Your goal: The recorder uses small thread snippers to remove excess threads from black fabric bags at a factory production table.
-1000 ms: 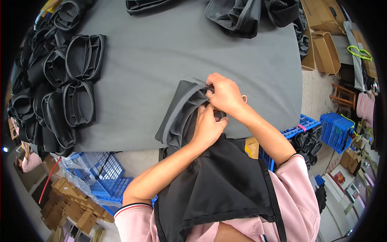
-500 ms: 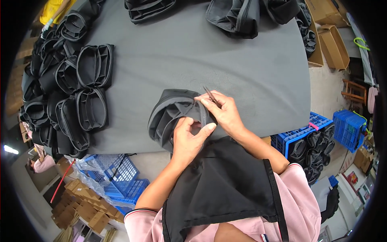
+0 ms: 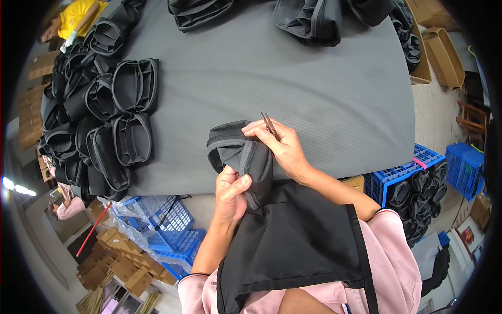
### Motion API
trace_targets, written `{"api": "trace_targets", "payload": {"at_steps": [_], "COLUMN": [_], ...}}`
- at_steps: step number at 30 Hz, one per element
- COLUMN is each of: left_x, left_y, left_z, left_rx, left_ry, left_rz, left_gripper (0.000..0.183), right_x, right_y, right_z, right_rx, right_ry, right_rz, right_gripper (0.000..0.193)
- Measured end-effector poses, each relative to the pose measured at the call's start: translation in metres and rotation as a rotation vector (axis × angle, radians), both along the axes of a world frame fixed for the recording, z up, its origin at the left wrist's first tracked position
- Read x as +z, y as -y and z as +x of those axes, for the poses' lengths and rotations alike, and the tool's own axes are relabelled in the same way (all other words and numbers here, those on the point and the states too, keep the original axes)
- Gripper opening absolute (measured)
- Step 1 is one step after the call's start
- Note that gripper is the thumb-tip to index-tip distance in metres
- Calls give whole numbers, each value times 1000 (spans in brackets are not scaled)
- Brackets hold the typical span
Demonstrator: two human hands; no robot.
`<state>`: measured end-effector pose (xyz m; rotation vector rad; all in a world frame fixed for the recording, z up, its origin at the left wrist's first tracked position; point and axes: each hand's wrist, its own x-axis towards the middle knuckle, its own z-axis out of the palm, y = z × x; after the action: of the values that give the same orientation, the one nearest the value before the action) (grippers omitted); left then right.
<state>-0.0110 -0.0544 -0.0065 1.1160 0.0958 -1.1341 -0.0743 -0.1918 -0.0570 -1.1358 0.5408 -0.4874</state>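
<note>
A black zippered pouch (image 3: 261, 168) with an open mouth and grey inner lining is held over the table's near edge. My left hand (image 3: 230, 198) is closed on the near side of its zippered rim, thumb on top and fingers partly hidden inside. On the far right side of the pouch, my right hand (image 3: 284, 149) presses its fingertips against the fabric. That same hand keeps a small pair of dark thread snips (image 3: 269, 126) in its grip, the pointed blades sticking up past the knuckles.
Several similar black pouches (image 3: 135, 86) are heaped along the table's left side, others (image 3: 308, 21) at the far edge. A blue crate (image 3: 384, 175) of pouches stands right of the grey table (image 3: 334, 94). Blue crates (image 3: 167, 220) sit lower left. A person in yellow (image 3: 78, 18) is far left.
The pouch has turned and folded, so its zippered rim now faces nearer me. My left hand has moved slightly down and left along the rim; the right still holds the snips.
</note>
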Motion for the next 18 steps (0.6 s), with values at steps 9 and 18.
{"api": "trace_targets", "payload": {"at_steps": [9,18], "left_x": [15,-23], "left_y": [34,41], "left_z": [4,69], "left_rx": [214,86], "left_ry": [-126,73], "left_rz": [22,55], "left_gripper": [15,32], "right_x": [-17,-7], "right_y": [18,9], "right_z": [37,-5], "right_rx": [71,-115], "right_ry": [-9,-251], "right_rz": [237,-59], "right_gripper": [29,23]}}
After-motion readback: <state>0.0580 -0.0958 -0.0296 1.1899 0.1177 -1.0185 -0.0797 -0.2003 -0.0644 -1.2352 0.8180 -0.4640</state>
